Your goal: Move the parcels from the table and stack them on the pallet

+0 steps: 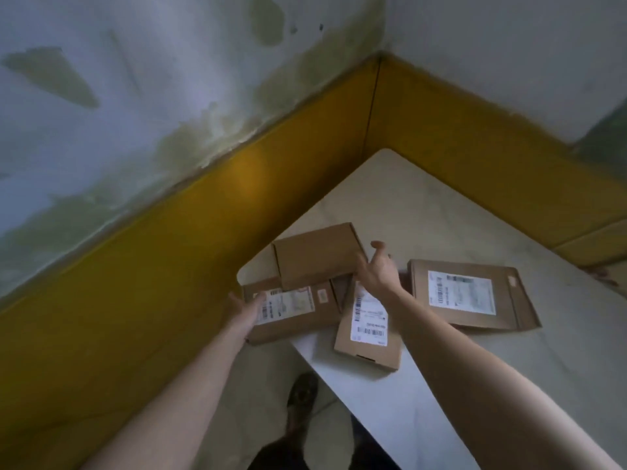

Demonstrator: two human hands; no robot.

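Parcels (471, 296) on surface (424, 212), none stacked yet, pallet unseen; left hand (246, 308) touching labelled one (291, 310), fingers straight; right hand (376, 269) spread beside top box (319, 256).

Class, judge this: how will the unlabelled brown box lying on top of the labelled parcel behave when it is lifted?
The unlabelled box looks like stiff cardboard with crisp edges, so probably rigid. It is flat, so unlikely to roll. It rests loosely across the labelled parcel, so it might slide.
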